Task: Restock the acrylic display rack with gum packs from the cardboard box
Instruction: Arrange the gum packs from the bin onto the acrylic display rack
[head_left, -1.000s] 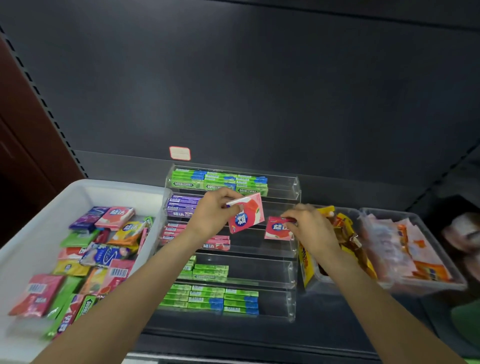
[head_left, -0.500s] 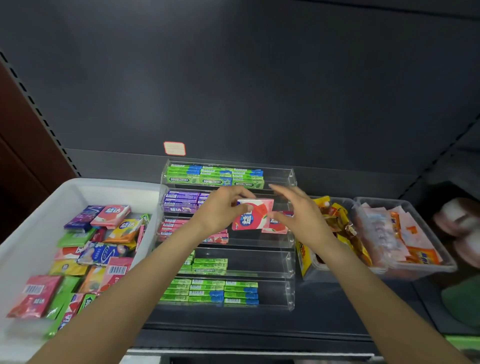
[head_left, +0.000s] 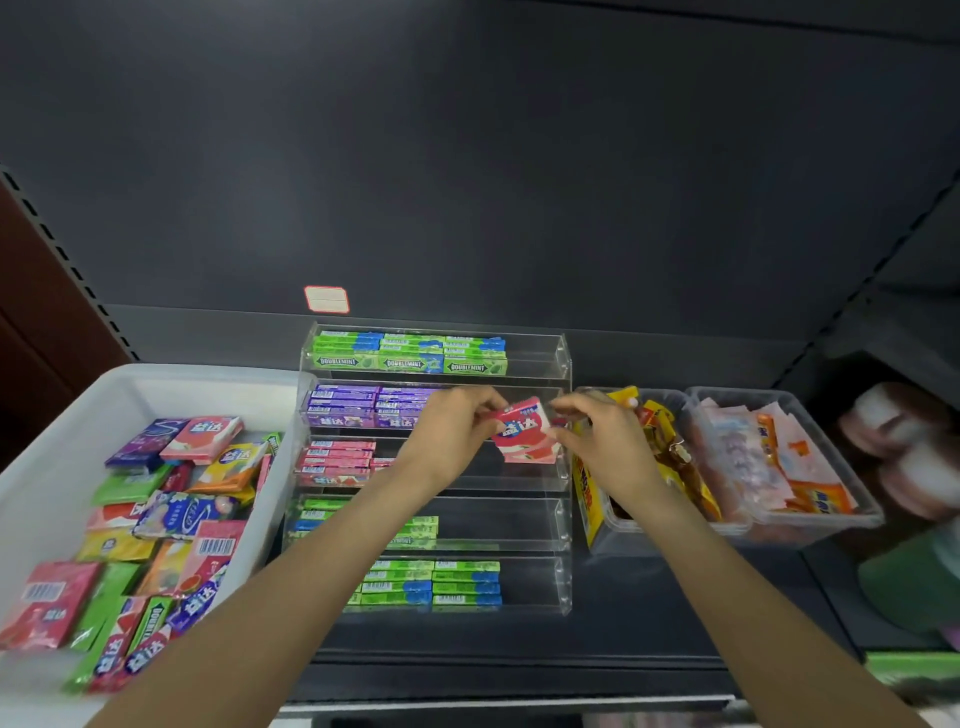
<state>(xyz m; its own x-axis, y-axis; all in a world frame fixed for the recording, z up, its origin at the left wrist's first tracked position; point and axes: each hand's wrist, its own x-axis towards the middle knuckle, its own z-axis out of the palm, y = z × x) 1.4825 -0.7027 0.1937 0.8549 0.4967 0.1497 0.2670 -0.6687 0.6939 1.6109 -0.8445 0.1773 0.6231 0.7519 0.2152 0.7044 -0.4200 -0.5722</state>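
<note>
The clear acrylic rack (head_left: 564, 358) stands on the dark shelf with several tiers of green, purple and pink gum packs. Over the right end of its third tier, both hands hold one pink gum pack (head_left: 521, 425) upright. My left hand (head_left: 454, 434) pinches the pack's left edge. My right hand (head_left: 605, 439) has curled fingers on its right edge. A second pink pack (head_left: 535, 456) sits just below it in that tier. The white bin (head_left: 67, 431) at the left holds several loose gum packs.
Two clear tubs stand right of the rack, one with yellow snack packets (head_left: 660, 441), one with pink and orange sachets (head_left: 769, 457). A small red-edged label (head_left: 326, 300) sticks on the dark back wall. The rack's right halves have room.
My right hand let go of the pack it set in the third tier and came onto the pack my left hand holds. That pack moved right, over the tier's right end.
</note>
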